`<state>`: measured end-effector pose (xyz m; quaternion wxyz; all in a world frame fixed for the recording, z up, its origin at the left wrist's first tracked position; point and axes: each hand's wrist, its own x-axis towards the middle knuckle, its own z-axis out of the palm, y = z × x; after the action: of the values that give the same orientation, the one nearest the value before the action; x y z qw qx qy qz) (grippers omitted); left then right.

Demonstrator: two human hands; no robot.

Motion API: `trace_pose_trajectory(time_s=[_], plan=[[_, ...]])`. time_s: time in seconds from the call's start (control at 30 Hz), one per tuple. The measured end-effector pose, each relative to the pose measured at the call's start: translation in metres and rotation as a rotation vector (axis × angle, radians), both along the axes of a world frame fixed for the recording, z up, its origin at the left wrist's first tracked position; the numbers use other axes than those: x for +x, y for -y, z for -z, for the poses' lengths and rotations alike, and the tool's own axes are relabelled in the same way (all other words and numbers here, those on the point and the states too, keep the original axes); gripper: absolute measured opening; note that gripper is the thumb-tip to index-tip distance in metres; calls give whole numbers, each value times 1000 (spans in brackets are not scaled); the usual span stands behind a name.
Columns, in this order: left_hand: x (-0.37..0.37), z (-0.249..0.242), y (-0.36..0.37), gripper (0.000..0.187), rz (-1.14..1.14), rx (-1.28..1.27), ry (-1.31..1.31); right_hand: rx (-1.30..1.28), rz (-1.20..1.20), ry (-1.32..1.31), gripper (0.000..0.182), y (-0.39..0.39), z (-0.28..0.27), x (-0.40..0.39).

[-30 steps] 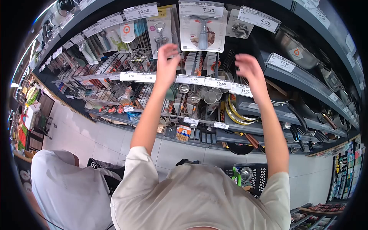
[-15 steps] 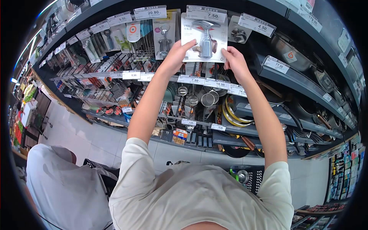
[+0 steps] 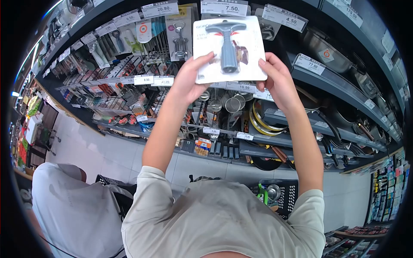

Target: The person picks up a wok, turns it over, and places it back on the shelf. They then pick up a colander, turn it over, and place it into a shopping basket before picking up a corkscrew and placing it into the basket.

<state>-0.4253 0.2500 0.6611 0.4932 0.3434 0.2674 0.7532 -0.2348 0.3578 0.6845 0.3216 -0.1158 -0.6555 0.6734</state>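
A white blister card pack [image 3: 254, 43] with a grey T-shaped tool inside is held up in front of the shelf, its printed face toward me. My left hand [image 3: 189, 79] pinches its lower left edge, thumb on the front. On the lower right edge my right hand [image 3: 277, 77] has its thumb in front and fingers behind. Just left of the pack hangs a carded metal corkscrew [image 3: 179, 41]. A 7.50 price tag [image 3: 224, 7] shows above the pack, and a 4.50 tag [image 3: 285, 16] to its right.
Utensils hang in rows on the left shelf. Steel pots [image 3: 325, 51] and pans stand on shelves at the right. Another person [image 3: 73, 206] is at my lower left. A black basket [image 3: 286, 198] with a metal bowl is on the floor beside me.
The pack has come down and closer to me, off the hanging row, and looks larger. Both hands moved with it and still grip its sides.
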Motion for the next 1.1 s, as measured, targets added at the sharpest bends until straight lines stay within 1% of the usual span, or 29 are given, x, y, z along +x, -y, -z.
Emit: trace_pose_trajectory(time_s=[0.03, 0.1, 0.17, 0.27, 0.3, 0.37, 0.47, 0.57, 0.6, 0.63, 0.73, 0.83, 0.87, 0.97, 1.0, 1.03, 1.1], plan=[[6, 5, 4, 27, -6, -26, 6, -15, -14, 1, 17, 3, 6, 4], [22, 21, 13, 37, -77, -102, -22, 10, -1, 29, 16, 9, 20, 14], [42, 41, 25, 42, -107, -148, -43, 38, 28, 38, 13, 17, 37, 29], [72, 75, 43, 49, -58, -133, -61, 0, 108, -34, 13, 41, 69, 58], [83, 84, 50, 47, -18, -121, -36, -33, 76, -60, 12, 47, 81, 71], [101, 106, 56, 45, 14, -141, -32, -144, 95, -77, 13, 60, 104, 92], [122, 142, 65, 39, 80, -267, -33, -212, 137, -1, 15, 73, 138, 126], [143, 161, 71, 33, 104, -479, -10, -229, 136, 56, 18, 83, 163, 159], [151, 161, 74, 28, 124, -476, -11, -259, 134, 72, 20, 87, 174, 169], [156, 167, 76, 27, 149, -492, -73, -292, 134, 85, 22, 92, 185, 178], [173, 184, 85, 22, 208, -562, -283, -443, 263, 114, 22, 114, 201, 194], [205, 191, 93, 19, 291, -566, -372, -456, 337, 307, 20, 132, 237, 224], [213, 189, 93, 21, 350, -582, -375, -548, 360, 226, 19, 138, 242, 232], [235, 205, 95, 21, 421, -587, -452, -534, 483, 165, 22, 156, 265, 253], [242, 208, 98, 20, 435, -610, -467, -653, 493, 112, 23, 163, 265, 259], [250, 209, 99, 19, 450, -623, -484, -646, 470, 90, 24, 167, 268, 268], [259, 214, 98, 20, 507, -613, -513, -662, 531, 73, 24, 180, 285, 282]])
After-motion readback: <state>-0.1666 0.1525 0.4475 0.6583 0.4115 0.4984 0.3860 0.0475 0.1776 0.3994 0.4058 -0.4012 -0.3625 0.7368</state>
